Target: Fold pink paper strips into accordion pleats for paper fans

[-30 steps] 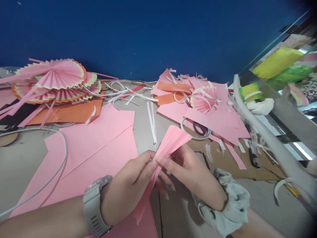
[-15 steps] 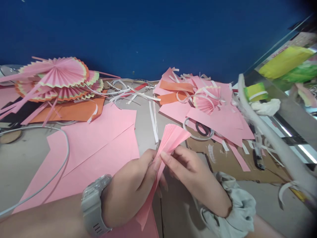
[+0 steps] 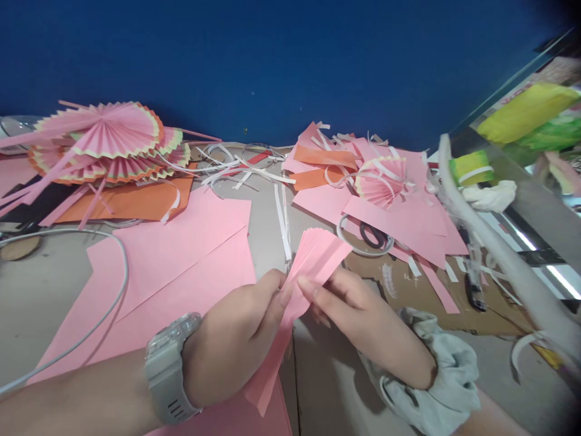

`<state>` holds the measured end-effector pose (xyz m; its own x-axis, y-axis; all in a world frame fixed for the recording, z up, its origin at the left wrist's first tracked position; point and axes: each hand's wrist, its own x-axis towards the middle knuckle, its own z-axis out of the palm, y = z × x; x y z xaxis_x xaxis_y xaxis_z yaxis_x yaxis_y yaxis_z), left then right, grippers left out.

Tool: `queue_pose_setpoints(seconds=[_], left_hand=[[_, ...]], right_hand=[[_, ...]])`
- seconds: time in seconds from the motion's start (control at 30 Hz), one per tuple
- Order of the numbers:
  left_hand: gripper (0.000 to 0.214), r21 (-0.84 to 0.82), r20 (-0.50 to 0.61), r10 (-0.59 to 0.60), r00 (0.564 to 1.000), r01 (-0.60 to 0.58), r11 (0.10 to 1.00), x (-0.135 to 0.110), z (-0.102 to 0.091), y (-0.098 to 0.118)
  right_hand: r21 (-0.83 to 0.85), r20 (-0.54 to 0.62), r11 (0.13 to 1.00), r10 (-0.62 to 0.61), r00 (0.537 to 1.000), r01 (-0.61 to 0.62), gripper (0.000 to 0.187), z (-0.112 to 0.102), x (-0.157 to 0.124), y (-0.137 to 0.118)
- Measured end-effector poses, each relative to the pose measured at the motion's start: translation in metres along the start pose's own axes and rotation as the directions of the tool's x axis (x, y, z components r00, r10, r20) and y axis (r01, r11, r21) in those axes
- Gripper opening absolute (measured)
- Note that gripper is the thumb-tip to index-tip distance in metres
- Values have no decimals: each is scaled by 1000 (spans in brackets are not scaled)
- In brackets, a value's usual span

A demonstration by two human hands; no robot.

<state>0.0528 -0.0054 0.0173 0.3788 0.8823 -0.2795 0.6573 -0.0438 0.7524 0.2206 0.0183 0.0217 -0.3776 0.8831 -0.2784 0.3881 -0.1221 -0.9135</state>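
Note:
A pleated strip of pink paper [image 3: 318, 257] stands tilted between both hands above the grey table [image 3: 45, 297]. My left hand [image 3: 231, 342], with a grey watch on its wrist, pinches the strip's middle from the left. My right hand [image 3: 363, 330], with a grey scrunchie on its wrist, pinches the same spot from the right. The strip's top end fans out toward the upper right; its lower end hangs below my left hand. Flat pink paper sheets [image 3: 181, 266] lie just left of the hands.
Finished pink paper fans [image 3: 100, 142] are stacked at the far left on orange paper [image 3: 131, 203]. A heap of pink and orange scraps with a small fan [image 3: 379, 178] lies at the right. White paper strips [image 3: 245, 172], a white cable [image 3: 113, 290], a tape ring [image 3: 363, 236] and brown cardboard [image 3: 436, 303] surround them.
The pleated pink strip has been pressed flatter and tighter between my fingers, and both hands have shifted slightly to the right and lower.

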Motion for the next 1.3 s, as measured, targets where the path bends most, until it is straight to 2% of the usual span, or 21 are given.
queue_pose_setpoints(seconds=[0.1, 0.47, 0.57, 0.63, 0.77, 0.83, 0.9, 1.0, 1.13, 1.2, 1.3], left_hand=[[27, 49, 16, -25, 1000, 24, 999, -2, -1, 0], [17, 200, 37, 60, 998, -66, 978, -1, -5, 2], [18, 235, 31, 25, 999, -31, 971, 0, -7, 5], [22, 201, 21, 9, 1000, -13, 979, 2, -13, 6], [28, -21, 186, 70, 980, -67, 998, 11, -30, 6], [27, -69, 259, 93, 961, -78, 995, 13, -36, 4], [23, -71, 313, 105, 944, -87, 994, 14, -40, 2], [20, -78, 326, 105, 940, -84, 993, 14, -41, 1], [24, -170, 360, 112, 926, -53, 984, 15, -44, 0], [26, -187, 400, 118, 909, -45, 981, 15, -47, -2], [27, -181, 457, 98, 884, -16, 983, 17, -55, -4]], right_hand=[[7, -9, 1000, 14, 1000, -14, 29, 2, 1, -1], [-51, -65, 998, 40, 997, -44, 23, 9, -3, 7], [-24, -83, 999, 26, 996, -28, 22, 8, -3, 5], [34, -74, 999, 7, 997, -5, 25, 5, -2, 2], [164, -59, 985, -41, 997, 51, 11, -1, 1, 3], [206, -92, 975, -63, 994, 81, 23, -3, 2, 7], [233, -104, 968, -74, 992, 97, 22, -4, 3, 11], [284, -103, 953, -81, 991, 107, 15, -9, 5, 14], [352, -121, 928, -82, 989, 120, 15, -17, 8, 15], [286, -136, 947, -113, 984, 148, 26, -22, 10, 16], [104, -111, 978, -170, 979, 182, 63, -26, 9, 16]])
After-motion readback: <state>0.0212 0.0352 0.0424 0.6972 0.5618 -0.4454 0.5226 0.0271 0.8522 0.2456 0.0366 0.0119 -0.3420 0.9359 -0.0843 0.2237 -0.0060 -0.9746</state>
